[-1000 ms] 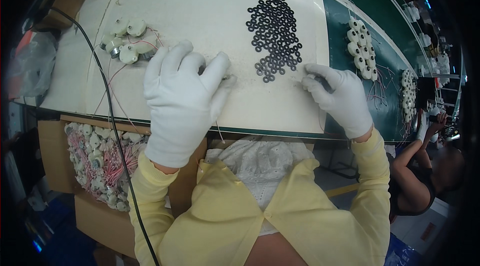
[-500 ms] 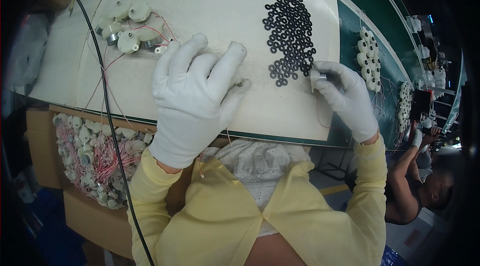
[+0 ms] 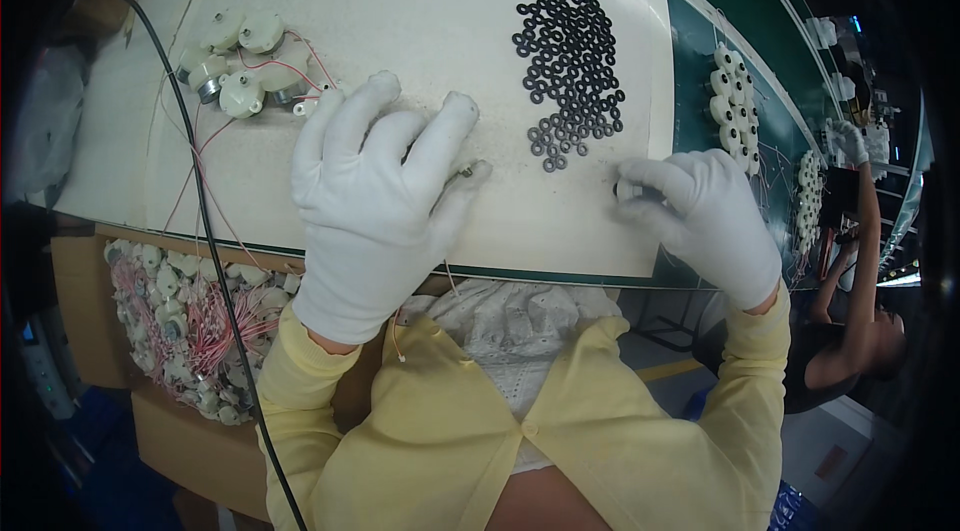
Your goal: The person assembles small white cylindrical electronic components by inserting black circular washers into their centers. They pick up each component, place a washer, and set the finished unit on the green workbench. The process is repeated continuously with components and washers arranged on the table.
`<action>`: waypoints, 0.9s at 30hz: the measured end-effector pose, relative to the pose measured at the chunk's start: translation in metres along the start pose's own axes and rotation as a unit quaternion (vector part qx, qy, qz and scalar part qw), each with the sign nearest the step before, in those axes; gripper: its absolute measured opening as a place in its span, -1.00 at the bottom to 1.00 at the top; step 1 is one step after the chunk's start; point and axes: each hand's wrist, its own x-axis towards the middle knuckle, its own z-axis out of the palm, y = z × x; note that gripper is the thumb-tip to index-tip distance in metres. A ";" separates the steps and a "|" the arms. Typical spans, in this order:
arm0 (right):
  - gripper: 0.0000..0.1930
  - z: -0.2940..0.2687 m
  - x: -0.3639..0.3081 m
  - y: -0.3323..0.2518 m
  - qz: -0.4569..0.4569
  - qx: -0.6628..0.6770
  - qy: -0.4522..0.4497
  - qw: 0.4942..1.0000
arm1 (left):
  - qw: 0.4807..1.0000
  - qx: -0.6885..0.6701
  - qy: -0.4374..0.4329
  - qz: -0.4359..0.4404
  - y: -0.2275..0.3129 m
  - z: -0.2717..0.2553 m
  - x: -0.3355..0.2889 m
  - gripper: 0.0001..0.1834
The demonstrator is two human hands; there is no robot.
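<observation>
Heaped wired parts [image 3: 178, 316], loose black rings [image 3: 572, 56] and a co-worker [image 3: 838, 361] show a factory workshop.

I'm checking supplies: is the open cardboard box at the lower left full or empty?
Filled: white parts and pink wires crowd the opening of the cardboard box. How deep they go, I cannot tell.

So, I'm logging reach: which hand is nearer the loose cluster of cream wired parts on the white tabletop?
Left. The left hand is just right of the cream parts and closer to the wearer; the right hand is far to the right, past the black rings.
</observation>
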 end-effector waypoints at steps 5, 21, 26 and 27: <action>-0.70 0.000 -0.001 -0.013 0.000 -0.056 -0.012 0.998 | 1.000 0.015 -0.013 0.003 0.001 -0.001 0.000 -0.42; -0.65 0.031 -0.048 0.021 0.336 0.124 0.201 0.912 | 0.999 0.023 -0.031 0.035 -0.002 -0.003 -0.001 -0.44; -0.41 0.021 -0.028 0.001 0.252 -0.004 0.136 0.958 | 0.998 0.020 -0.039 0.034 0.000 -0.005 0.001 -0.46; -0.45 0.029 -0.026 0.002 0.236 -0.019 0.147 0.960 | 0.998 0.020 -0.040 0.034 0.001 -0.005 0.001 -0.46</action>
